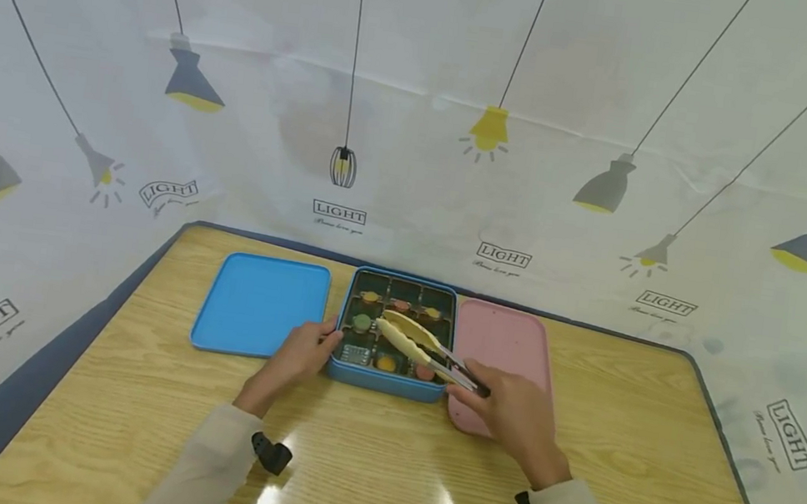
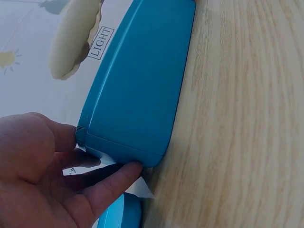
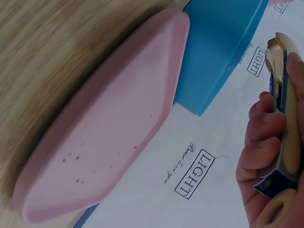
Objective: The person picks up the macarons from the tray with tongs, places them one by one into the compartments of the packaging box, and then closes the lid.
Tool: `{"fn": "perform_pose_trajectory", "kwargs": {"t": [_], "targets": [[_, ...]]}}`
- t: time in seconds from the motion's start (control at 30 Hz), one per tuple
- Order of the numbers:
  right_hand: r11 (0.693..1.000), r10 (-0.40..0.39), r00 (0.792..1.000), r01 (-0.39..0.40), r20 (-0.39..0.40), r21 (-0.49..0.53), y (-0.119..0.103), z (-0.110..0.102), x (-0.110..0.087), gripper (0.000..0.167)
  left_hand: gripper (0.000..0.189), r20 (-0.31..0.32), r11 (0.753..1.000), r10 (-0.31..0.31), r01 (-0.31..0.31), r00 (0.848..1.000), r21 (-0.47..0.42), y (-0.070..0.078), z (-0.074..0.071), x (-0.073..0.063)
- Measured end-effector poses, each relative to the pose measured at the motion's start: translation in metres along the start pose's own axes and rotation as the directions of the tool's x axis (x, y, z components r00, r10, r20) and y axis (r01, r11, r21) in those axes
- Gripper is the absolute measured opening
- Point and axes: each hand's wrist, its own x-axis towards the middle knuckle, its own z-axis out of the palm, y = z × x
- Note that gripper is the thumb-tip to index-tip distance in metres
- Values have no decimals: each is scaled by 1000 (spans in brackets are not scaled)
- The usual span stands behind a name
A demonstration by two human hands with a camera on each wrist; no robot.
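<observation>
- Nearest me, in front of the blue box (image 1: pixel 387 384), my pale sleeves (image 1: pixel 217 443) reach over the bench (image 1: pixel 364 449), each with a black device (image 1: pixel 270 453) at the wrist.
- Of my hands, the left hand (image 1: pixel 301 349) grips the box's left side, thumb at the rim, fingers against the outer wall, only partly closed.
- My right hand (image 1: pixel 516 409), by the box's front right corner, has its fingers curled round the tongs (image 1: pixel 403 344); their cream tips stand apart over the box. I cannot tell whether they touch anything.
- Box's front row: a clear gridded piece (image 1: pixel 356 355) at left, an orange round piece (image 1: pixel 386 363) in the middle, a red round piece (image 1: pixel 424 372) at right.
- Box's middle row: a green round piece (image 1: pixel 361 322) at left, just beside the tong tips.
- Box's back row: three more small round pieces (image 1: pixel 371 298), yellowish, reddish, yellowish.
- Just left of the box lies a blue tray (image 1: pixel 261 302); just right, a dark-specked pink tray (image 1: pixel 502 336), partly beneath my right hand.
- Beyond the box hangs a white backdrop (image 1: pixel 430 37) printed with lamps (image 1: pixel 490 130).
</observation>
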Motion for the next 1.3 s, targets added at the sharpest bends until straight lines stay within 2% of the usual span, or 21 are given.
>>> {"fn": "perform_pose_trajectory", "kwargs": {"t": [0.3,0.5,0.9,1.3], "targets": [[999,-47,999,47,-10,2,-18,8,11,47,53,-4,1000,16,-16,1000,15,-1,-1,2],[999,-43,999,42,-21,-9,-25,13,15,44,52,1,1000,19,-19,1000,10,0,1,3],[1000,3,1000,-4,20,15,-30,18,19,46,51,-25,999,33,-33,999,16,-1,2,3],[1000,-7,1000,7,15,17,-29,19,18,49,52,-28,1000,24,-24,999,8,0,1,1]]}}
